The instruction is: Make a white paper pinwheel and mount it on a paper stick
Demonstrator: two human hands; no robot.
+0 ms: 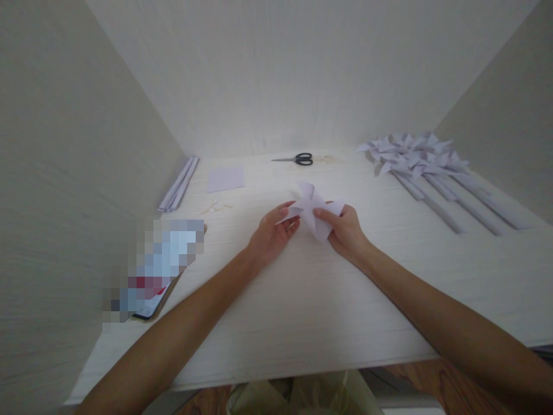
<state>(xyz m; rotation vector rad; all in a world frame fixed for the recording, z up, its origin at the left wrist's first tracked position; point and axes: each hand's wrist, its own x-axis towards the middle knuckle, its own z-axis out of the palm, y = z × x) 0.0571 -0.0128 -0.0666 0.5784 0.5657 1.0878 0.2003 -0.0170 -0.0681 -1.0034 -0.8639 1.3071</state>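
Head view: person's L hand [273,231] pinches one blade, R hand [349,231] presses a thumb near the centre of a paper pinwheel [307,202], held btwn them over the table [276,311], prob. to steady its folds, w/ scissors [296,159] lying beyond, prob. for elbow room.

Scissors [296,159] behind pinwheel [309,212], phone [170,268] left, pinwheel pile [415,157] right

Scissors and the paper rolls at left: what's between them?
In the head view, a flat paper sheet lies between the scissors and those paper rolls.
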